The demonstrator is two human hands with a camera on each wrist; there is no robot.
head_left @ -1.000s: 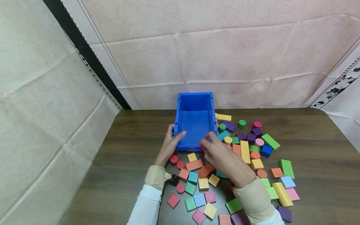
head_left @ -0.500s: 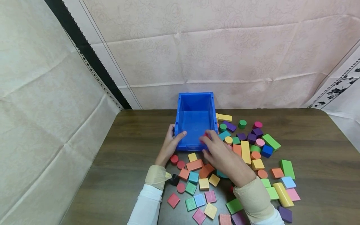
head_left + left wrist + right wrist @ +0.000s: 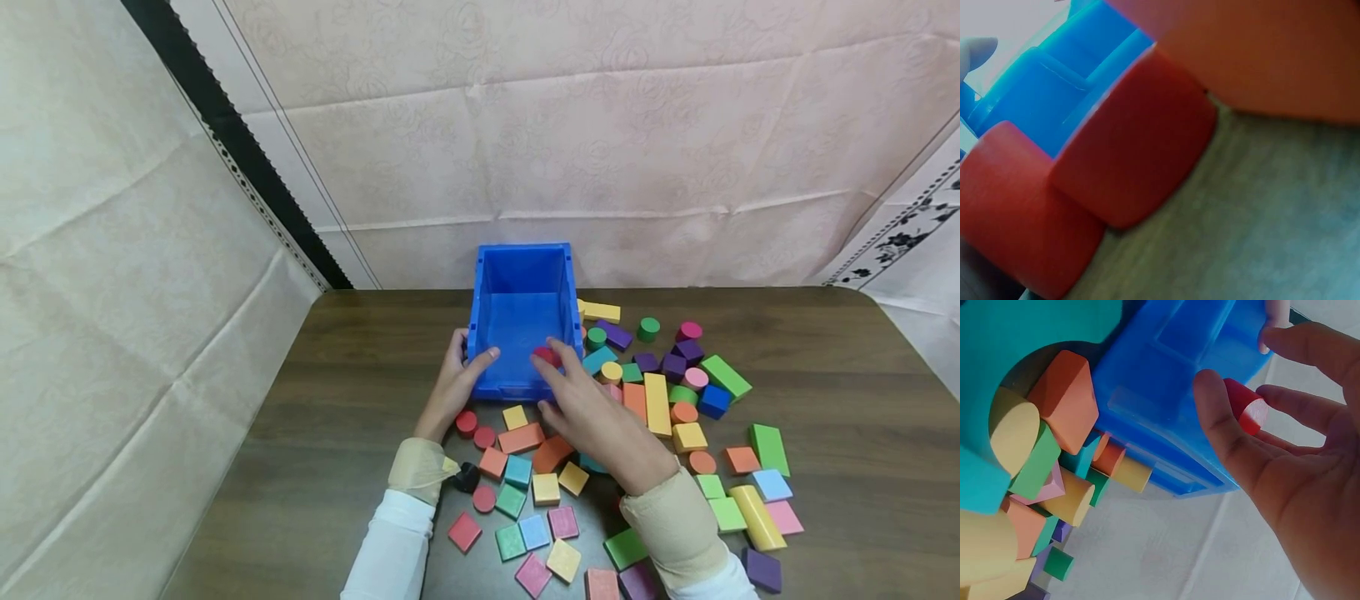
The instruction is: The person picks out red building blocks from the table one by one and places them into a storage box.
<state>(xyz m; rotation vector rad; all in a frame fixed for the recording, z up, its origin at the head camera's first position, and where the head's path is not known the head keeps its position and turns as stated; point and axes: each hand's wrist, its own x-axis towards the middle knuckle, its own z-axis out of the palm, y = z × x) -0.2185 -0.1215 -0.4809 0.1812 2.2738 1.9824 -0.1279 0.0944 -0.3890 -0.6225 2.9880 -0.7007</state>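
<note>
A blue plastic bin [image 3: 517, 329] stands at the table's back edge, its visible floor bare. My left hand [image 3: 459, 379] grips the bin's left wall, thumb over the rim and fingers outside. Over the bin's front right corner is my right hand [image 3: 592, 408], with a red cylinder block [image 3: 547, 357] between thumb and fingertips. In the right wrist view the red cylinder [image 3: 1247, 407] shows its round end, close by the thumb and one finger, above the bin [image 3: 1166, 394]. Two red cylinders [image 3: 1135, 137] lie by the bin's front in the left wrist view.
Many coloured wooden blocks lie in front of the bin and to its right, including an upright yellow block [image 3: 656, 404], a green block [image 3: 725, 377] and a yellow cylinder [image 3: 757, 517]. A cloth wall [image 3: 637, 167] rises behind the brown table [image 3: 300, 417].
My right hand has shifted slightly up and inward over the bin, its fingers spreading so more of the red cylinder shows. The left hand and bin hold their place.
</note>
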